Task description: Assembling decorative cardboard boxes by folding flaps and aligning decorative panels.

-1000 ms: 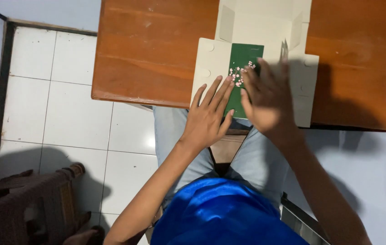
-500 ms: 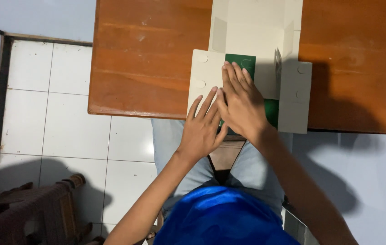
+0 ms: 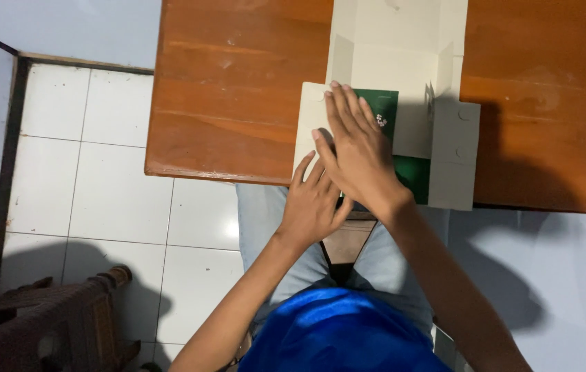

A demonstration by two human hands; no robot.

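A wooden table (image 3: 238,103) fills the left, with a flattened cream cardboard box (image 3: 403,83) laid on its near edge. The left hand (image 3: 312,205) is spread flat at the box's corner flap; the right hand (image 3: 358,148) is pressed open-palmed over a green card (image 3: 384,110), nothing gripped. Looks like the flap-folding step, so a firm crease is probably needed next.

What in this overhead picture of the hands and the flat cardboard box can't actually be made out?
Head view, the only one:
- Much of the green sheet lies under the right hand.
- The white specks on that sheet are too small to identify.
- The unfolded cardboard box is cut off by the top edge.
- The left hand partly sits under the right; its grip cannot be told.
- The wooden table runs past the frame.
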